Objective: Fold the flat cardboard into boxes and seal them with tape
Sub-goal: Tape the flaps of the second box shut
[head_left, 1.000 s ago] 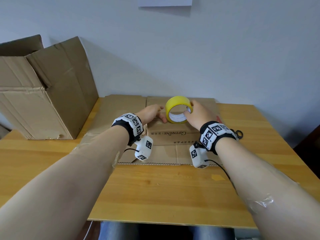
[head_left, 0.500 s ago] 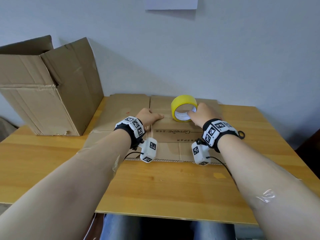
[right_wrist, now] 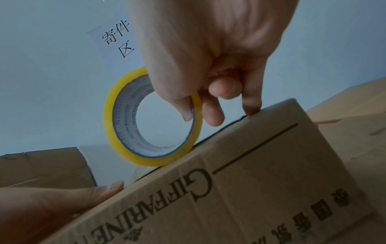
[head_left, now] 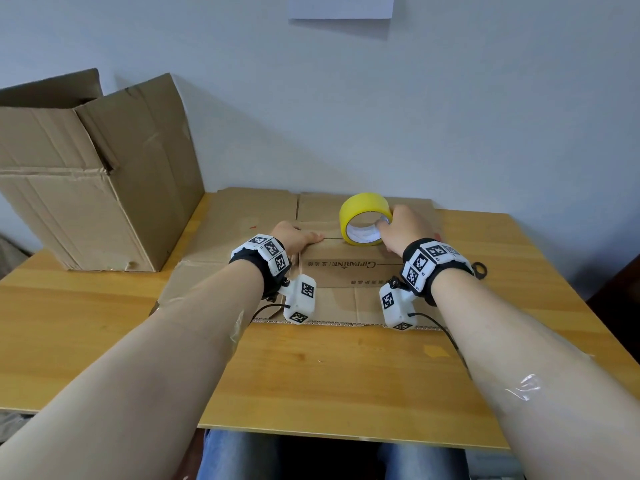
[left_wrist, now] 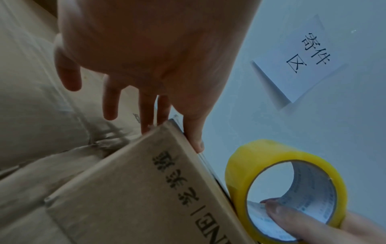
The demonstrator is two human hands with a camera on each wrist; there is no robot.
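Observation:
A small brown printed box (head_left: 349, 271) lies on flat cardboard (head_left: 256, 216) at the table's far middle. A yellow tape roll (head_left: 363, 206) stands on edge at the box's far side. My right hand (head_left: 401, 226) grips the roll (right_wrist: 108, 118), thumb inside the core and fingers outside, with one fingertip touching the box (right_wrist: 261, 181). My left hand (head_left: 294, 237) rests with straight fingers at the box's far left corner (left_wrist: 135, 189), and its thumb (left_wrist: 194, 140) lies along the far edge, left of the roll (left_wrist: 236, 165).
A large open cardboard box (head_left: 93, 202) stands at the back left of the wooden table (head_left: 346, 375). A black ring-shaped handle (head_left: 479, 270) shows behind my right wrist. A paper sign (head_left: 341, 6) hangs on the wall close behind.
The tape roll and my right hand have moved slightly right, away from my left thumb. My left hand stays at the box's corner. The head view has lifted a little.

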